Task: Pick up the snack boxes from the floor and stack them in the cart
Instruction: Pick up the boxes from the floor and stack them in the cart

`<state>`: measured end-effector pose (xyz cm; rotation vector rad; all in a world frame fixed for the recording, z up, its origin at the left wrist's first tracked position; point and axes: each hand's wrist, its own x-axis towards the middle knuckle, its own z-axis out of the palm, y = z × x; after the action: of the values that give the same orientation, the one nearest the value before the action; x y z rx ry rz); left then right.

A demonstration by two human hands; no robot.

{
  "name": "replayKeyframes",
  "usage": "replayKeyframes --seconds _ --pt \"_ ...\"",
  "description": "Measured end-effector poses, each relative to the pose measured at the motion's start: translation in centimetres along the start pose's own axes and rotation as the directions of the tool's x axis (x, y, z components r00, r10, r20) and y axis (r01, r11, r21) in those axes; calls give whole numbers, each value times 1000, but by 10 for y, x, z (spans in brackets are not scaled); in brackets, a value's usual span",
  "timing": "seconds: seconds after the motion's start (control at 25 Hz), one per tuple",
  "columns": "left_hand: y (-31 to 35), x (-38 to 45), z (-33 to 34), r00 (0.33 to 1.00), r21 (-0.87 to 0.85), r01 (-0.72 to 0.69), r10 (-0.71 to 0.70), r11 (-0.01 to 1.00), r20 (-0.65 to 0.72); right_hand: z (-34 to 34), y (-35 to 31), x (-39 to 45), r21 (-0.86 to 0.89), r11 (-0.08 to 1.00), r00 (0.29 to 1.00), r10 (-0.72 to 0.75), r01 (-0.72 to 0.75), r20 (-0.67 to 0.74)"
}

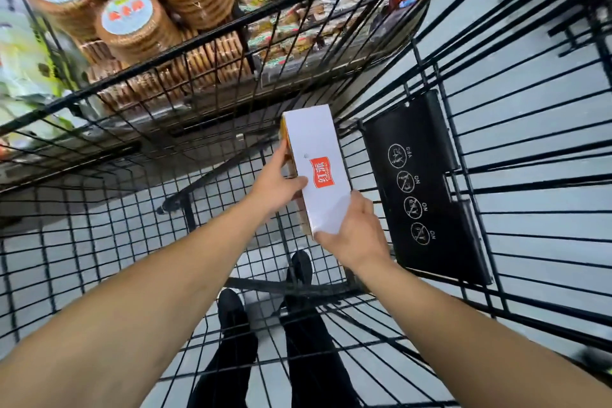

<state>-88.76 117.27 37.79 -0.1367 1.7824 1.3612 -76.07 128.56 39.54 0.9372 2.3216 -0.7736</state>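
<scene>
A white snack box (316,162) with a red label and a yellow side is held inside the black wire cart (212,53), above its mesh bottom. My left hand (276,184) grips the box's left edge, fingers along the yellow side and thumb on the white face. At the box's near end, my right hand (356,233) grips the lower corner. Both arms reach down into the cart basket. No other box shows inside the cart.
The cart's black child-seat flap (420,182) with white warning icons lies to the right of the box. Store shelves with round biscuit packs (129,13) stand beyond the cart's far wall. My shoes (231,308) and grey floor show through the mesh.
</scene>
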Motion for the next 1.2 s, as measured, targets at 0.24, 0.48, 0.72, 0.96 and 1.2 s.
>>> replayKeyframes --seconds 0.24,0.48,0.72,0.96,1.2 --pt "31 -59 -17 996 239 -58 74 969 -56 -28 -25 -22 -121 982 988 -151 146 -36" --pt "33 -163 -82 977 428 12 80 904 -196 -49 -106 -85 -322 808 860 -509 494 43" --pt "-16 -328 -203 873 256 57 77 965 -481 -9 -225 -206 -419 418 556 -777 806 295" --pt "-131 -524 -298 623 -38 45 -58 998 -780 113 -318 -360 -382 67 268 -822 922 503" --pt "-292 -700 -347 358 -279 -13 -256 960 -898 270 -379 -520 -288 -136 95 -744 948 662"
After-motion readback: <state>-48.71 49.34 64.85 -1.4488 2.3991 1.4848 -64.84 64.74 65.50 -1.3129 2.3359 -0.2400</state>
